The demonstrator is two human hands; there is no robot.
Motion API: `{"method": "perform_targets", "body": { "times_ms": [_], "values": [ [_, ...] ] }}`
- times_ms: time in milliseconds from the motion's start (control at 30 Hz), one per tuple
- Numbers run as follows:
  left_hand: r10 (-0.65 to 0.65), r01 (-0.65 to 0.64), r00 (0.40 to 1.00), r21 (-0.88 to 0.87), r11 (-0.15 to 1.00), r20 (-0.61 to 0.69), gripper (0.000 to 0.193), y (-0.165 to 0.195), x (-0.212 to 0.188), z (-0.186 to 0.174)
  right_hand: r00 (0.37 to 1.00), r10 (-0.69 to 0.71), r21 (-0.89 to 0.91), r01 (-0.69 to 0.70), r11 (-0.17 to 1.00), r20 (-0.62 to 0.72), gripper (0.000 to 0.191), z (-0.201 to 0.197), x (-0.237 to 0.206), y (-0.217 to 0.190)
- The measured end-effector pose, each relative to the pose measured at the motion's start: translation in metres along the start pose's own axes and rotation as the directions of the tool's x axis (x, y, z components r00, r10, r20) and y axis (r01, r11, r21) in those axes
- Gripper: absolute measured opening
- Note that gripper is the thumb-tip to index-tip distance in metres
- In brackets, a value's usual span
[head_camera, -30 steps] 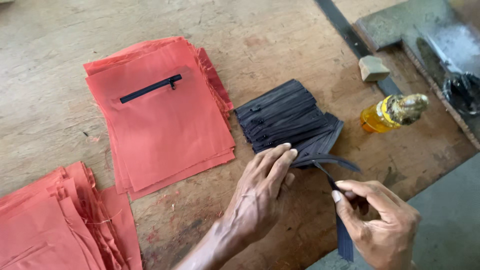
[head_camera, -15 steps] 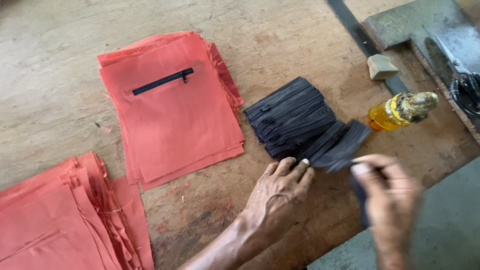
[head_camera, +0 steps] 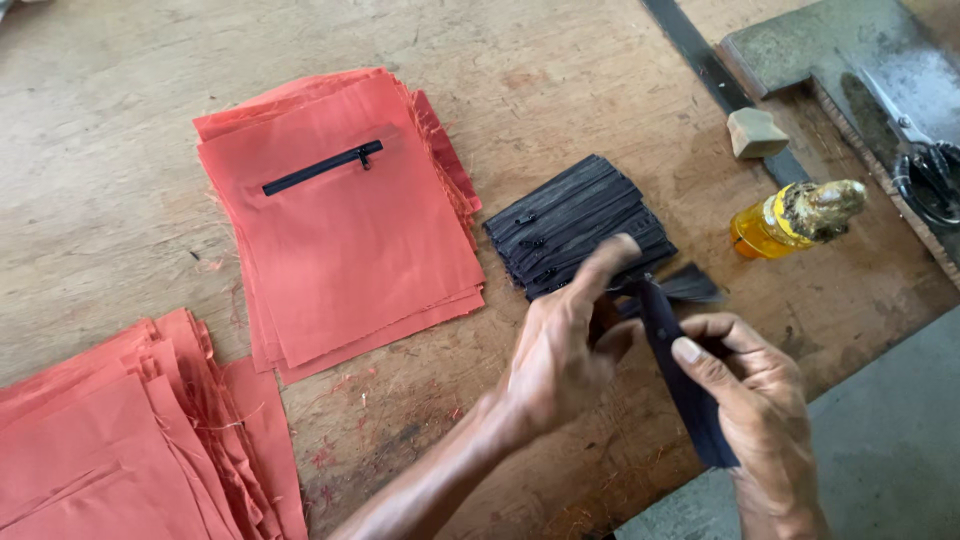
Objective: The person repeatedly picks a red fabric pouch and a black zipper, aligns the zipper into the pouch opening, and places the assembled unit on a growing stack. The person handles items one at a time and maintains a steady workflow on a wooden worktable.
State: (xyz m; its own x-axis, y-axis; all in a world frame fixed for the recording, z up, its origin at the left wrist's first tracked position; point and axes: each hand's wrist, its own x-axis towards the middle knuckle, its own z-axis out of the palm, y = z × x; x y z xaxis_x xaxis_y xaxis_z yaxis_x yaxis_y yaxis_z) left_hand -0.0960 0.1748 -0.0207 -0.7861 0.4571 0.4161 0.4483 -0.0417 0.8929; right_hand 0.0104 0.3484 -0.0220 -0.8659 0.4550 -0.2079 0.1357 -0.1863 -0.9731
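My right hand [head_camera: 745, 395] grips a single black zipper strip [head_camera: 690, 400], which hangs down past the palm. My left hand [head_camera: 565, 350] pinches the upper end of the same strip with thumb and fingers. Both hands hover just in front of a pile of black zippers [head_camera: 575, 225] lying on the wooden table [head_camera: 560, 90]. Left of that pile lies a stack of orange fabric panels [head_camera: 350, 220]; the top panel has a black zipper sewn in near its upper edge.
A second heap of orange fabric pieces [head_camera: 120, 440] fills the lower left corner. A small yellow bottle [head_camera: 790, 215] lies at the right, near a tan block [head_camera: 757, 132]. Scissors [head_camera: 925, 165] rest on a grey metal plate at top right. The table edge runs diagonally at lower right.
My left hand has lifted off the table and taken the top of the zipper strip. My right hand has brought the strip up toward the pile.
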Motion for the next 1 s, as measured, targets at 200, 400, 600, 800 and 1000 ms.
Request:
{"method": "perform_targets", "body": {
  "times_ms": [200,400,600,800,1000],
  "values": [
    [0.019,-0.015,1.000,0.190,0.982,-0.020,0.031,-0.016,0.021,0.005,0.979,-0.196,-0.069,0.193,0.979,-0.050,0.016,-0.001,-0.019,-0.016],
    [-0.542,0.499,0.815,0.226,0.837,0.207,0.033,0.029,0.007,-0.020,0.826,-0.560,-0.623,0.407,0.668,-0.060,0.010,0.012,-0.017,0.002],
    [-0.531,0.557,0.831,-0.258,0.790,0.168,0.022,0.047,-0.016,-0.041,0.866,-0.442,-0.602,0.486,0.633,0.234,0.024,0.055,-0.041,-0.005],
    [-0.440,0.443,0.882,0.021,0.896,0.166,0.023,0.067,-0.040,-0.072,0.947,-0.215,-0.359,0.292,0.886,0.238,0.037,0.048,-0.035,-0.019],
    [-0.370,0.349,0.896,0.125,0.929,0.246,0.018,0.090,-0.072,-0.098,0.888,0.095,-0.255,0.026,0.966,0.450,0.027,0.053,-0.033,0.012]
  ]
}}
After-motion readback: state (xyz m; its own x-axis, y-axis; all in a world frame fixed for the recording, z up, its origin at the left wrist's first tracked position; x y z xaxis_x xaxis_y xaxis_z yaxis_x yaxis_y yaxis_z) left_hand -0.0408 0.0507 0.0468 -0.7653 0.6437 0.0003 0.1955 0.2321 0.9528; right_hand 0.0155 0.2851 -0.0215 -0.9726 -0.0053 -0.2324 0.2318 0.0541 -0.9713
